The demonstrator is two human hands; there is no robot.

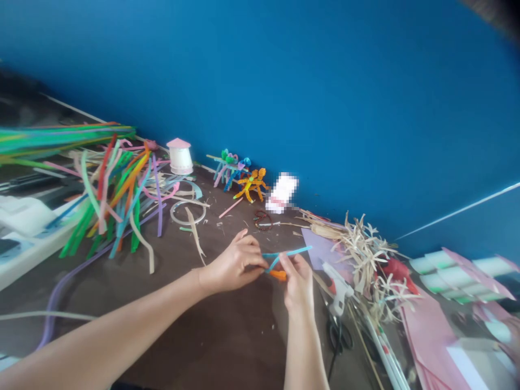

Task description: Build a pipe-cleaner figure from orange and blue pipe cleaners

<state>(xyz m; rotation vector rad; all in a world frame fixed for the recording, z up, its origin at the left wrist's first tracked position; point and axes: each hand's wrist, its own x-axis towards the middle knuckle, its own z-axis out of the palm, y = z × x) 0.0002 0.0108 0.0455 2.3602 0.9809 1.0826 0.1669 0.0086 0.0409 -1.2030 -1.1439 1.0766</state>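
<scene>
Over the middle of the dark table, my left hand (239,262) pinches one end of a light blue pipe cleaner (298,251). My right hand (297,276) is closed close beside it, its fingers on the bent part of the same pipe cleaner. A small orange piece (278,275) shows between the two hands; I cannot tell which hand bears it. Beyond them, an orange pipe-cleaner figure (252,186) stands near the wall, next to a bunch of green, pink and blue pipe-cleaner shapes (231,168).
Colourful pipe cleaners (122,189) spread across the left, by a white cup with a pink roof (180,156) and a clear ring (188,212). To the right lie a hot glue gun (339,287), dried husk strips (368,249), pink sheets (430,330) and white rolls (455,276). A blue wall (284,81) rises behind.
</scene>
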